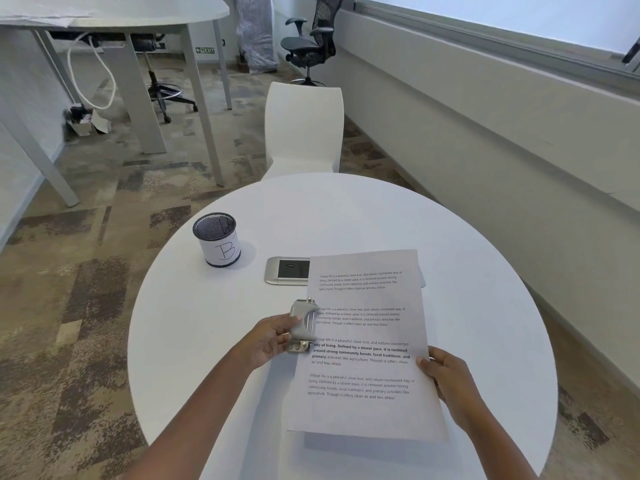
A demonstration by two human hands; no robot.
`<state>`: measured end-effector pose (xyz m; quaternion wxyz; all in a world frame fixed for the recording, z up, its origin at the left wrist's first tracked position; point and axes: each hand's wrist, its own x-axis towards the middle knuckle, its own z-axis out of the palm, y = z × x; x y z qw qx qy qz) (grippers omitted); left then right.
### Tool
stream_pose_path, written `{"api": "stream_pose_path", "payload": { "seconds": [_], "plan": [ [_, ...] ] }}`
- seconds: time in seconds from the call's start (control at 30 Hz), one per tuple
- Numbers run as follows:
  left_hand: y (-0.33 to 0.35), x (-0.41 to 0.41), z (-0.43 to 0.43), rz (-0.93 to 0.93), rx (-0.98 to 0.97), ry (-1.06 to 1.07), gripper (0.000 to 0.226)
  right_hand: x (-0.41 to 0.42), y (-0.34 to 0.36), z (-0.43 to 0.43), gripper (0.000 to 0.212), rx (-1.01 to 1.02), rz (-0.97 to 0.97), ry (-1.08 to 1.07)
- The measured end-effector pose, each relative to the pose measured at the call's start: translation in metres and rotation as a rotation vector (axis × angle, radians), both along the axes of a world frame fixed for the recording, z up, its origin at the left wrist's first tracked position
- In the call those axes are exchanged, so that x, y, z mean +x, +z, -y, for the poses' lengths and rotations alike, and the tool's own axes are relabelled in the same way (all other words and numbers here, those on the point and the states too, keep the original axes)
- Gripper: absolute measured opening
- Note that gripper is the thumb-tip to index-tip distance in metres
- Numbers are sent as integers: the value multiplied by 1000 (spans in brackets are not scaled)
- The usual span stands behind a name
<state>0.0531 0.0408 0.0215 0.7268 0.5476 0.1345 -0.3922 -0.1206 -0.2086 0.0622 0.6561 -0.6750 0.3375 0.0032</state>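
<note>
A printed sheet of paper [367, 327] with four blocks of text is held a little above the round white table [485, 306]. My right hand [446, 379] pinches its right edge. My left hand [270, 339] grips a grey metal hole punch [303, 329] at the sheet's left edge, about halfway up. The paper's left margin sits in or against the punch's mouth; I cannot tell which. The sheet casts a shadow on the table at its near end.
A black mesh pen cup [218, 242] with a white label marked "B" stands at the table's left. A silver socket panel [287, 270] in the tabletop is partly under the paper. A white chair [303, 129] stands beyond the table.
</note>
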Motion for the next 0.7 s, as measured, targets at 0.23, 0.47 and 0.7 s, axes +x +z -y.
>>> {"api": "stream_pose_path", "payload": {
  "seconds": [0.23, 0.47, 0.7],
  "plan": [
    [2, -6, 8, -46, 34, -24, 7, -1, -3, 9, 27, 30, 0, -20],
    [8, -7, 19, -31, 54, -55, 12, -3, -6, 22, 27, 39, -10, -6],
    [9, -3, 36, -15, 94, -19, 17, -2, -5, 35, 26, 48, 3, -27]
  ]
}}
